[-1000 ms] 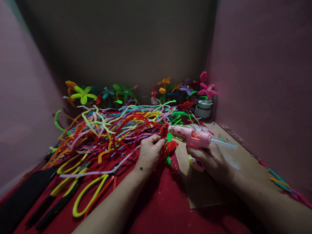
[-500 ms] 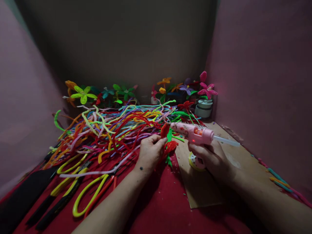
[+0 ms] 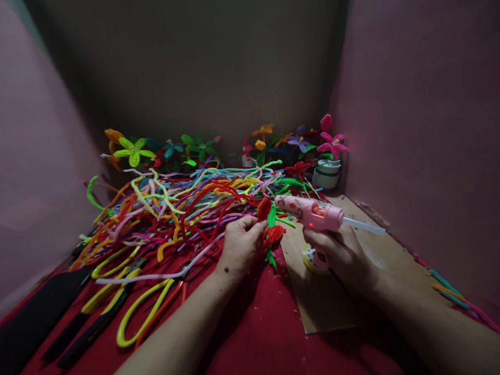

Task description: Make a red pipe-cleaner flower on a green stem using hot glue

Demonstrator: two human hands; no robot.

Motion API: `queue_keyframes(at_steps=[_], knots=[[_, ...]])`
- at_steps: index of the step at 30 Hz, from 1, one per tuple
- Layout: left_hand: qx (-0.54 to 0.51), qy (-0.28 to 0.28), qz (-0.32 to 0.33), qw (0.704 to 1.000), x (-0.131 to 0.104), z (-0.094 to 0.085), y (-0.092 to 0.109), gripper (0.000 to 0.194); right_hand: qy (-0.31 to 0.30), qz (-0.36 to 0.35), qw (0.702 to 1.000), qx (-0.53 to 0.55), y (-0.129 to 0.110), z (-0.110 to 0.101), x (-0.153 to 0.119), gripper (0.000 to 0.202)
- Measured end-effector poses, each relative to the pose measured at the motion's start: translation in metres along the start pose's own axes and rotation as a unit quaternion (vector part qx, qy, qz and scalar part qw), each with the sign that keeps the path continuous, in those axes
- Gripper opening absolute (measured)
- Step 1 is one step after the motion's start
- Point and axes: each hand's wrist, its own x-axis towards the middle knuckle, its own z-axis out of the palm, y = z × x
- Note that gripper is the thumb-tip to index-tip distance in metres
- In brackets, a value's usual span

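Left hand (image 3: pixel 241 242): pinches the red petal (image 3: pixel 264 209) low down, thumb and finger closed.
Red petal: just off the board's (image 3: pixel 322 307) left edge, near its far end, by a green leaf (image 3: pixel 272 213). It looks light, soft and fuzzy; it may squash, so a small pinch at the bottom seems best.
Right hand (image 3: pixel 339 255): wraps round the glue gun's (image 3: pixel 324 219) handle.
Glue gun: looks hard; its tip could be hot, so hold the handle.

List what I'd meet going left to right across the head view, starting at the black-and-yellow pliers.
Black-and-yellow pliers, left hand holding a red fuzzy piece, pink glue gun gripped by the right hand, fuzzy stems along the right-hand wall.
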Motion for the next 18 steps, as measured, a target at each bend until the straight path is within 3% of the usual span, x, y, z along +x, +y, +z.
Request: queue_keyframes(at_steps=[9,18], knots=[[0.001,-0.006,0.005,1.0,0.0004,-0.0013,-0.0025,0.029,-0.04,0.078,0.996,0.027,-0.0028,0.0033,-0.0042,0.031],[0.011,-0.009,-0.006,1.0,0.0004,-0.0017,-0.0053,0.028,-0.074,0.106,0.988,0.087,0.0012,0.0058,-0.0072,0.032]])
